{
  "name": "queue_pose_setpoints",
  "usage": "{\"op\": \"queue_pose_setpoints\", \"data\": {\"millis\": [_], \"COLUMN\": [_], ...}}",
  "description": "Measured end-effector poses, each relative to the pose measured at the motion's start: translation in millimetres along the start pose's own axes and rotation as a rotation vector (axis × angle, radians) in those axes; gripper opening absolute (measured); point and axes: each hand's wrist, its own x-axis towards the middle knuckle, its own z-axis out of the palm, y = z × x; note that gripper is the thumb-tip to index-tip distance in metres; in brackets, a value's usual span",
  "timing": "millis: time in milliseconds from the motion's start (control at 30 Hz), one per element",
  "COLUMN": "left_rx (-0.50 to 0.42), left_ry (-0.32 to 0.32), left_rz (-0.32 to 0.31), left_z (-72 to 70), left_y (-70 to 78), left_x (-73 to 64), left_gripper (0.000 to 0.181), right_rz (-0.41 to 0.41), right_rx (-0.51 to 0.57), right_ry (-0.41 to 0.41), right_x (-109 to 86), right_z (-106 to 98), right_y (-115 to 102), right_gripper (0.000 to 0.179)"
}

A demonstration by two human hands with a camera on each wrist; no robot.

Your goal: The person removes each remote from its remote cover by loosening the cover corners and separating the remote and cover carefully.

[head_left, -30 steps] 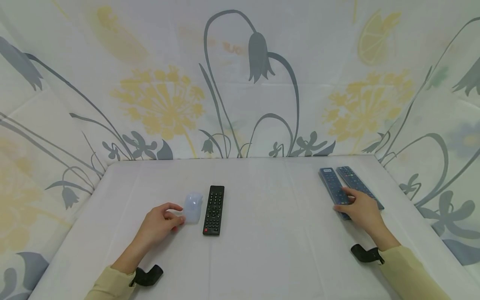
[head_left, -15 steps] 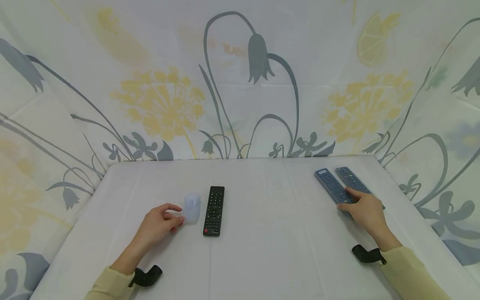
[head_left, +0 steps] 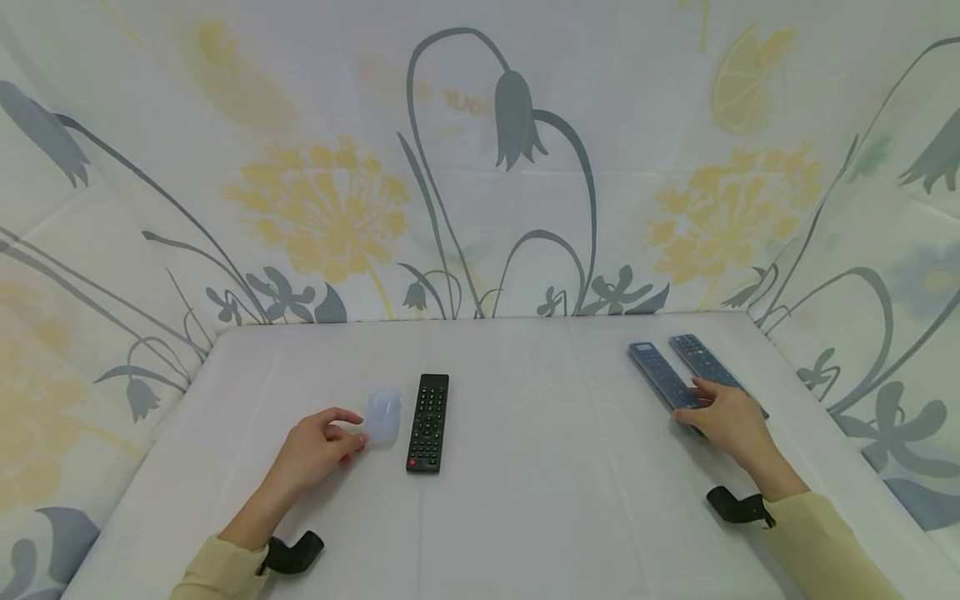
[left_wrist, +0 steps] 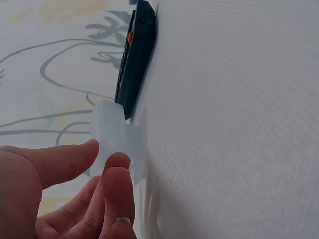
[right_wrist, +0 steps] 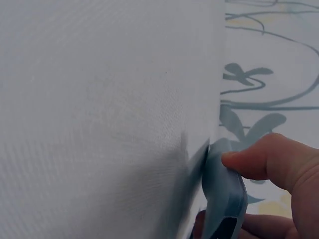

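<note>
My right hand [head_left: 727, 421] grips the near end of a blue-grey remote control [head_left: 662, 375], thumb on one side and fingers on the other. In the right wrist view that remote [right_wrist: 224, 189] has its near end raised off the white cloth. A second blue-grey remote [head_left: 705, 358] lies just right of it, partly behind the hand. My left hand [head_left: 318, 446] has loosely bent fingers beside a small translucent bluish-white piece [head_left: 384, 417]. In the left wrist view, thumb and forefinger stand apart in front of this translucent piece [left_wrist: 109, 129]. A black remote [head_left: 428, 423] lies right of it.
A white cloth [head_left: 525, 500] covers the table. Floral fabric [head_left: 480, 208] hangs behind the table and along both sides. A black curved mount sits at the left cuff [head_left: 296, 552] and another at the right cuff [head_left: 738, 506].
The right hand has swung the far end of its remote to the left, away from the second remote. The left hand stays nearly still; the translucent piece has shifted very slightly left.
</note>
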Motion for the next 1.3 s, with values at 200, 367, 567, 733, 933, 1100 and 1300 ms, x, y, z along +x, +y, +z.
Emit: {"op": "queue_pose_setpoints", "data": {"millis": [200, 367, 567, 733, 933, 1100, 1300], "left_rx": [-0.005, -0.022, -0.028, -0.034, -0.081, -0.164, -0.187], "left_ry": [0.002, 0.004, 0.018, 0.024, 0.022, -0.015, -0.059], "left_rz": [-0.001, -0.007, -0.005, 0.014, 0.064, 0.132, 0.207], "left_z": [-1.1, -2.4, -2.2, -2.0, -1.6, 1.5, 9.4], "left_y": [-0.4, 0.1, 1.4, 3.4, 8.7, 14.2, 23.2], "left_x": [-0.6, -1.7, -1.9, -0.8, 1.1, 4.0, 8.1], "left_gripper": [0.032, 0.031, 0.029, 0.026, 0.022, 0.019, 0.023], "right_rz": [0.035, 0.061, 0.118, 0.101, 0.019, -0.044, -0.092], "right_rx": [0.057, 0.143, 0.290, 0.404, 0.478, 0.490, 0.488], "right_ry": [0.011, -0.010, -0.115, -0.166, -0.183, -0.180, -0.180], "right_x": [-2.9, -3.3, -2.7, -3.3, -7.0, -11.1, -16.0], "right_z": [-1, 1, 3, 5, 9, 14, 20], "right_y": [-2, -1, -3, -8, -21, -34, -53], "right_gripper": [0.072, 0.071, 0.078, 0.079, 0.075, 0.069, 0.064]}}
